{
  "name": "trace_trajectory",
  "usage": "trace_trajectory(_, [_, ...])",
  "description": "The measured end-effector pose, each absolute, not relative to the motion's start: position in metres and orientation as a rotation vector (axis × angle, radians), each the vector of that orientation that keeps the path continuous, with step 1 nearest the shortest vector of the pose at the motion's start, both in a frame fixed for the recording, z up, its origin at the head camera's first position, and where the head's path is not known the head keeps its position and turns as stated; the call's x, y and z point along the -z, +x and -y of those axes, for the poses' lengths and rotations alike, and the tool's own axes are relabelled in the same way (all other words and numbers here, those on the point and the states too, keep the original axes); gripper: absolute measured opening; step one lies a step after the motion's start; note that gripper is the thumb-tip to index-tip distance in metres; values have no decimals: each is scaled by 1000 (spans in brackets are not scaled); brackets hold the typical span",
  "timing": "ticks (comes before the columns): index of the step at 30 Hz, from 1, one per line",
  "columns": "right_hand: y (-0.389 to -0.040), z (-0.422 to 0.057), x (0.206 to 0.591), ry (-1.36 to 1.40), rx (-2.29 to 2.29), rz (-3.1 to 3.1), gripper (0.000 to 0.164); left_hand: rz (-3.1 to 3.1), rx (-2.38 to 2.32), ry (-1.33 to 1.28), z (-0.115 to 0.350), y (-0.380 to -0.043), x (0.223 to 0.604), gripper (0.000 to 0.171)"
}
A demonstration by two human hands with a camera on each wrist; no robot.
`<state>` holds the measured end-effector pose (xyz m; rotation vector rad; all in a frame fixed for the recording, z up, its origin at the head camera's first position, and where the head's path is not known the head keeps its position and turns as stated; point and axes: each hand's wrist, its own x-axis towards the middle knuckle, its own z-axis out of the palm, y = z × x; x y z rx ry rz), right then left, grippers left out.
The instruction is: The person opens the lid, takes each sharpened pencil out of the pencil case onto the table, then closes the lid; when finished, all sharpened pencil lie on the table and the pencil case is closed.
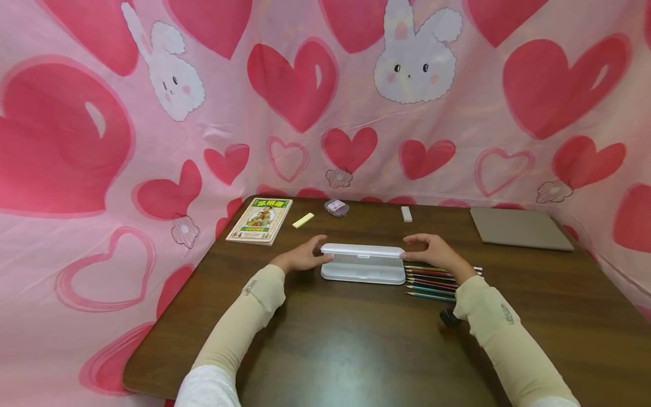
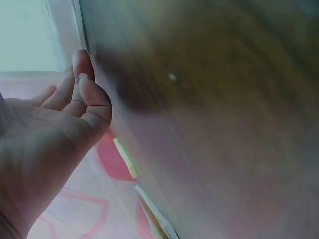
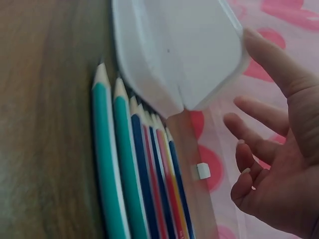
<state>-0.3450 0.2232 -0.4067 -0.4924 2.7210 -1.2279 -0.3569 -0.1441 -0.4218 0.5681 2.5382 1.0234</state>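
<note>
A white pencil case [image 1: 363, 278] lies on the table with its lid [image 1: 362, 249] partly raised. My left hand [image 1: 303, 255] is at the left end of the lid. In the left wrist view the fingertips [image 2: 83, 59] meet the edge of the case. On the other side, my right hand [image 1: 434, 252] has its thumb against the lid's right end, its other fingers spread and loosely bent. The right wrist view shows the lid's pale inside [image 3: 202, 45]. Several pencils [image 1: 432, 282] lie in a row just right of the case, below my right hand, tips toward the case.
Toward the back stand a book [image 1: 260, 221], a pale yellow strip [image 1: 303, 220], a small purple container [image 1: 337, 208] and a white eraser-like block [image 1: 406, 213]. A grey flat laptop-like slab [image 1: 520, 228] lies back right. Heart-patterned cloth [image 1: 300, 85] hangs behind the table [image 1: 325, 350].
</note>
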Motion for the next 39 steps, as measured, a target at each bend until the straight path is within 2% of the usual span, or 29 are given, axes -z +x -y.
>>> trace_trajectory(5, [-342, -223, 412, -589, 1057, -2747, 73, -2578, -935, 601, 141, -357, 421, 74])
trace_trajectory(17, [-343, -205, 419, -793, 903, -2777, 74, -2642, -858, 631, 147, -355, 422, 82])
trace_trajectory(39, [-336, -196, 418, -741, 844, -2755, 84, -2638, -846, 663, 148, -352, 421, 80])
